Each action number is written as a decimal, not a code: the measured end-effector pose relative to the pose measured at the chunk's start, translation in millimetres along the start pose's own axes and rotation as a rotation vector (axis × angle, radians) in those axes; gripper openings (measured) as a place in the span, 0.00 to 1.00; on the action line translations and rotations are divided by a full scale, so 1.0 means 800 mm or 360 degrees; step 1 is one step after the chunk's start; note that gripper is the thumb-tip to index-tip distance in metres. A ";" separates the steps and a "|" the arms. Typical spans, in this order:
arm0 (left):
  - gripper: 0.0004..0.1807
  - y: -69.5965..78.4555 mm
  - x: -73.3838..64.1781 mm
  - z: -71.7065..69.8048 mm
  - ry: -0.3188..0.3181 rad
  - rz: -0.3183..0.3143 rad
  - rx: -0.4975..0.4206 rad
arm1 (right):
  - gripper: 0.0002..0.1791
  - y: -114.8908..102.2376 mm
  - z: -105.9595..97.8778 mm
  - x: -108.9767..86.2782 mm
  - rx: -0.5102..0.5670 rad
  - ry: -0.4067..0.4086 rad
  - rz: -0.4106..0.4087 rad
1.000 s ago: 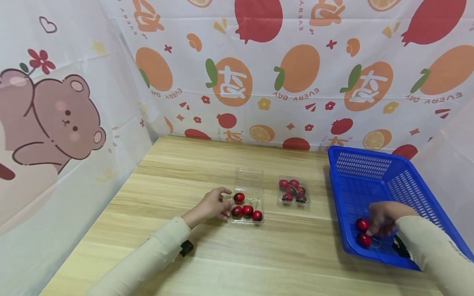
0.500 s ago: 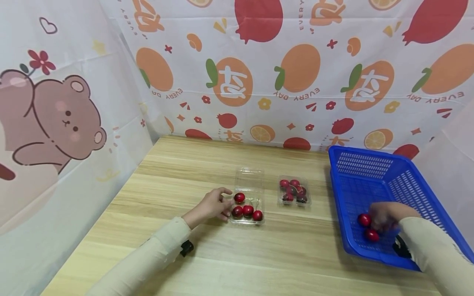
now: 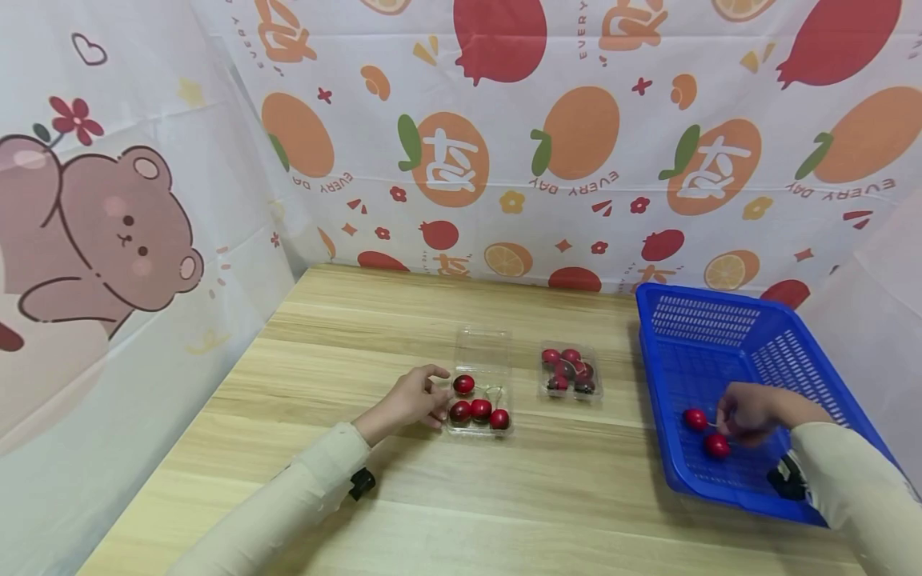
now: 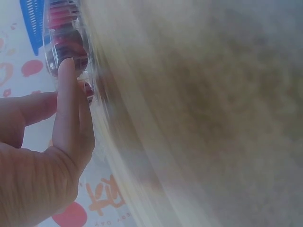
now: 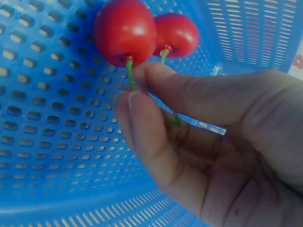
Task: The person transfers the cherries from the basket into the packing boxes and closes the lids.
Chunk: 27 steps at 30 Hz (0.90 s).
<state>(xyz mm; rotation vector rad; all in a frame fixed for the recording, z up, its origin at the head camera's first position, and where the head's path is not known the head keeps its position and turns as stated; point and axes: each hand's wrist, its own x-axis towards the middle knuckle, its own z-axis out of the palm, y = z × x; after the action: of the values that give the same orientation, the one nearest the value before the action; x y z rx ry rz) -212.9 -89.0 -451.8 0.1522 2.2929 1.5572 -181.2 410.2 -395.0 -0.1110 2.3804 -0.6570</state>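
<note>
In the head view my right hand (image 3: 752, 412) is inside the blue basket (image 3: 666, 448), gripping two red cherries by their green stems. The right wrist view shows the stems between thumb and fingers, with one cherry (image 5: 125, 33) in front of the other cherry (image 5: 179, 35). My left hand (image 3: 410, 400) rests at the left side of a clear plastic box (image 3: 479, 433) whose lid is folded back. Several cherries (image 3: 481, 410) lie in that box. In the left wrist view a straight finger (image 4: 68, 104) reaches to the box's wall.
A second clear box (image 3: 594, 396), filled with several cherries, stands between the first box and the basket. All of it is on a wooden table (image 3: 432, 504). Printed cloth (image 3: 504, 160) hangs behind and at the sides.
My right hand has lifted slightly within the basket, and the two cherries have shifted with it. The left hand and both clear boxes have stayed in place.
</note>
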 end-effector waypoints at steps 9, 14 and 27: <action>0.24 -0.001 0.001 0.000 -0.0003 0.0003 -0.0011 | 0.07 0.006 -0.007 0.002 0.0001 0.0161 -0.0234; 0.23 -0.002 0.002 0.001 0.0004 0.0004 -0.0011 | 0.06 0.002 -0.009 0.003 -0.0035 0.0302 -0.0260; 0.24 -0.001 0.001 0.001 0.0005 0.0011 -0.0023 | 0.05 -0.005 -0.013 -0.001 -0.0134 0.0483 -0.0259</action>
<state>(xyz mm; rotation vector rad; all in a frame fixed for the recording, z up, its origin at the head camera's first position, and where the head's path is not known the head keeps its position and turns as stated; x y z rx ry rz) -213.1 -88.8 -452.7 0.1543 2.2853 1.5783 -187.6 411.1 -385.8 -0.2605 2.7133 -0.6897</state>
